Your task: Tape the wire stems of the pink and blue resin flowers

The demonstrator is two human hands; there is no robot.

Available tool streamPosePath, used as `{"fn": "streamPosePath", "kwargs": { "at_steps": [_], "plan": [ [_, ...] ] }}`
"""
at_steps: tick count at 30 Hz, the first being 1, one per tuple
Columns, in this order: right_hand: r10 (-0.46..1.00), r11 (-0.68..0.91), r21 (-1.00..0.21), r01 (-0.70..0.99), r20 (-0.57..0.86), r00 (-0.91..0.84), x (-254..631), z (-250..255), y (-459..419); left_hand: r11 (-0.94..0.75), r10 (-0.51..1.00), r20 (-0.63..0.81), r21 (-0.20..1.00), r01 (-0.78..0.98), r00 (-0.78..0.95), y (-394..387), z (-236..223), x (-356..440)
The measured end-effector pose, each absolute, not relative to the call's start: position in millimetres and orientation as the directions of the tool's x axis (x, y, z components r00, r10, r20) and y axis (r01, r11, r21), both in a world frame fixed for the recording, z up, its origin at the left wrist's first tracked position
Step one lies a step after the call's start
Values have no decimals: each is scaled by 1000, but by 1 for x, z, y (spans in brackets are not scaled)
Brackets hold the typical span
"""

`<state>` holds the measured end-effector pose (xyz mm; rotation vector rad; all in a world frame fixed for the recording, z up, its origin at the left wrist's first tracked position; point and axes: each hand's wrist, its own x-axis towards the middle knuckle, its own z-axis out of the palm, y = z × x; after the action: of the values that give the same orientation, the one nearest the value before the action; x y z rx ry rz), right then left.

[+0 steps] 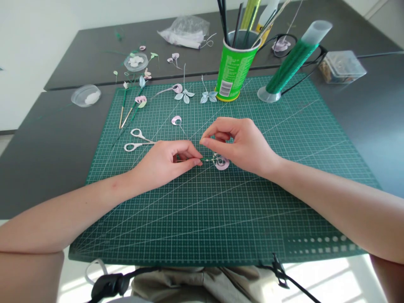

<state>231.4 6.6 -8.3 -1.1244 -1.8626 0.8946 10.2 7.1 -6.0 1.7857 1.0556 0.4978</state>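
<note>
My left hand (168,162) pinches a thin stem, part green and part pale, between thumb and fingers. At the stem's right end is a small lilac flower (222,163) with pale loops, partly covered by my right hand (241,143). My right hand is just above and to the right, its thumb and forefinger pressed together. Whatever is in that pinch, if anything, is too fine to see. Both hands are over the green cutting mat (176,223). Beside my left hand lie white-handled scissors (138,140). A lilac petal (176,120) on a wire lies beyond.
Flowered sticks (128,115) and pale blue leaves (184,96) lie at the mat's back. Behind stand a green can (234,69) of rods and a green tube (292,63) on a clear base. Clear dishes (86,96) and a lidded box (343,67) flank them.
</note>
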Motion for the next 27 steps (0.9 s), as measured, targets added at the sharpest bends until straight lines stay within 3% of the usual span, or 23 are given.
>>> {"fn": "streamPosePath", "kwargs": {
  "at_steps": [13, 19, 27],
  "plan": [
    [937, 134, -945, 298, 23, -348, 232, -9, 14, -212, 836, -89, 858, 468, 541, 5, -1, 9],
    [931, 127, -963, 240, 32, -363, 232, -7, 14, -151, 817, -133, 890, 431, 561, 5, -1, 13],
    [936, 91, -964, 251, -3, -352, 232, -10, 16, -210, 824, -91, 868, 451, 559, 6, -2, 11]
  ]
}}
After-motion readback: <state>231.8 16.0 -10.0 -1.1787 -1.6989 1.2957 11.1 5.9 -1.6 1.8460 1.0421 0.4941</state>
